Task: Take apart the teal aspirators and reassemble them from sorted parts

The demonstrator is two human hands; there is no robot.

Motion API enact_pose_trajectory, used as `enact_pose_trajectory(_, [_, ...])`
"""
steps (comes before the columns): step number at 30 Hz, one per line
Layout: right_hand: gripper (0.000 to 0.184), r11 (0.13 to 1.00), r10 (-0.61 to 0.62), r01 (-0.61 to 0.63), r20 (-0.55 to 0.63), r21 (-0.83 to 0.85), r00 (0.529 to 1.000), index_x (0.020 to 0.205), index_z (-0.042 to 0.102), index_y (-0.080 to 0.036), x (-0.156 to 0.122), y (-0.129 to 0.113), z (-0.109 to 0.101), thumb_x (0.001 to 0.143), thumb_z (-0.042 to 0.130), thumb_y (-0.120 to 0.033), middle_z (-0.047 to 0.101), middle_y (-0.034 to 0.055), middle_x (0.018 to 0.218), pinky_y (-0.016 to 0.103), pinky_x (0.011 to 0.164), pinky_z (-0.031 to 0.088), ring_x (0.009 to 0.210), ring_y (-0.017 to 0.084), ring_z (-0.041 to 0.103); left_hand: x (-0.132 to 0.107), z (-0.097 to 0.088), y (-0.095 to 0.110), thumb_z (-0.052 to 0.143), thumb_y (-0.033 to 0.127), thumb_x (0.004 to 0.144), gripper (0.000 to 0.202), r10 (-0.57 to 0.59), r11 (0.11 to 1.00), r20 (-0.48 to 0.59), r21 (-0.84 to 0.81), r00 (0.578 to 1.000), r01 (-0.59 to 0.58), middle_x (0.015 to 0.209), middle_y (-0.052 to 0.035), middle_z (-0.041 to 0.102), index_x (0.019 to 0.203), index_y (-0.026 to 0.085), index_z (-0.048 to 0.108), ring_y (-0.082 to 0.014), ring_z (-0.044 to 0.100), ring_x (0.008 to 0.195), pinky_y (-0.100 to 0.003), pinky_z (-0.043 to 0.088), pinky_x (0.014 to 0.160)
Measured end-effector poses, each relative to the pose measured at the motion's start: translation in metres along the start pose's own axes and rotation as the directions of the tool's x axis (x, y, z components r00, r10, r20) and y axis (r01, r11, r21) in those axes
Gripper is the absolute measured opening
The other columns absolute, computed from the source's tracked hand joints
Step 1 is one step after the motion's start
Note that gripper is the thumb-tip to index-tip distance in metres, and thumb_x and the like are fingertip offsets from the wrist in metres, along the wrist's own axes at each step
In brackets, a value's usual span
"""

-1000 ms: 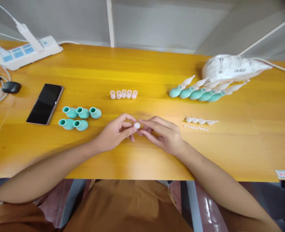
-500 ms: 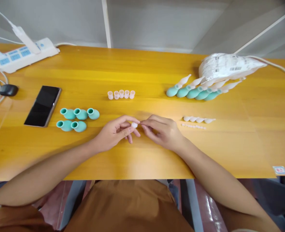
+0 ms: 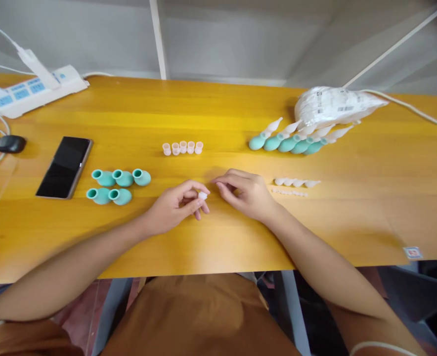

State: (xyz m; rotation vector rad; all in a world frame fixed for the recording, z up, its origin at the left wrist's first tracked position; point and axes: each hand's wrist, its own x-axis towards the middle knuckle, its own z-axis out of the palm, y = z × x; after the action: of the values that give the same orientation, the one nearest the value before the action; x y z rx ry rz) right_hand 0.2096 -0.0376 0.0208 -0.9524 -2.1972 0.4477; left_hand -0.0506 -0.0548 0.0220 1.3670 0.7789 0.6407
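Note:
Between the thumb and forefinger of my left hand (image 3: 173,206) is a small white cup-like piece (image 3: 202,196). My right hand (image 3: 246,194) hovers a short way to its right, thumb and fingertips pinched together. Whatever that pinch may hold is too small to make out. Beyond my hands stand several small pale pink cups (image 3: 183,147) in a row. To the left lie several teal rubber bulbs (image 3: 120,196) with open mouths. On the right are a row of white teardrop-shaped tips (image 3: 295,182) and a line of tiny white bits (image 3: 290,193).
Teal bulbs fitted with pale pointed nozzles (image 3: 287,144) lie side by side before a white plastic package (image 3: 331,106) at the back right. A phone (image 3: 63,167), a black mouse (image 3: 11,144) and a power strip (image 3: 36,91) with cables occupy the left side.
My right hand has drawn a little away from the white piece, widening the gap. My left hand still pinches it. The whole view has shifted slightly.

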Motion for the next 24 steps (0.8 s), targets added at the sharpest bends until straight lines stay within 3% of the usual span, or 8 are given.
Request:
enact_pose_trajectory(8, [0.02,0.999,0.051,-0.051,0.013,-0.008,0.999,0.105,0.08,-0.019,0.005,0.013,0.007,0.111,0.061,-0.022,0.074,0.0043,0.085,0.029,0.066,0.051,0.067,0.015,0.065,-0.002,-0.003,0.004,0.059,0.04,0.113,0.031,0.079,0.949,-0.029,0.307,0.996,-0.066,0.096,-0.001,0.082,0.139,0.023,0.057,-0.0154,0.074,0.075,-0.03,0.058,0.076])
enact_pose_trajectory(11, [0.021,0.996,0.084,-0.084,0.012,-0.006,0.996,0.103,0.08,-0.019,0.005,0.018,0.007,0.111,0.062,-0.025,0.076,0.0046,0.085,0.029,0.067,0.052,0.068,0.016,0.066,-0.003,-0.006,0.002,0.06,0.038,0.112,0.026,0.118,0.898,-0.059,0.433,0.991,-0.081,0.095,-0.001,0.083,0.133,0.023,0.056,-0.0176,0.076,0.077,-0.031,0.057,0.074])
enact_pose_trajectory(14, [0.022,0.993,0.119,-0.119,0.016,0.001,0.993,0.103,0.081,-0.019,0.006,0.02,0.006,0.111,0.062,-0.027,0.077,0.0053,0.087,0.03,0.069,0.053,0.07,0.017,0.068,-0.003,-0.009,-0.001,0.06,0.032,0.111,0.019,0.195,0.771,-0.062,0.627,0.979,-0.114,0.101,-0.0044,0.084,0.126,0.021,0.063,-0.0213,0.077,0.085,-0.034,0.058,0.079])
enact_pose_trajectory(18, [0.022,0.989,0.147,-0.147,0.047,0.01,0.988,0.106,0.082,-0.019,0.006,0.021,0.007,0.111,0.062,-0.027,0.081,0.007,0.093,0.031,0.073,0.055,0.073,0.017,0.069,-0.003,-0.011,-0.005,0.053,0.027,0.114,0.02,0.336,0.563,0.028,0.795,0.941,-0.224,0.117,-0.0115,0.082,0.12,0.018,0.071,-0.0267,0.078,0.105,-0.042,0.06,0.095])
enact_pose_trajectory(24, [0.02,0.99,0.131,-0.135,0.095,0.041,0.987,0.11,0.08,-0.02,0.005,0.021,0.008,0.111,0.061,-0.025,0.083,0.0078,0.104,0.031,0.076,0.056,0.077,0.017,0.07,-0.002,-0.011,-0.008,0.055,0.017,0.109,0.018,0.373,0.444,0.097,0.855,0.923,-0.269,0.102,-0.0081,0.076,0.112,0.018,0.072,-0.0238,0.071,0.094,-0.037,0.057,0.091])
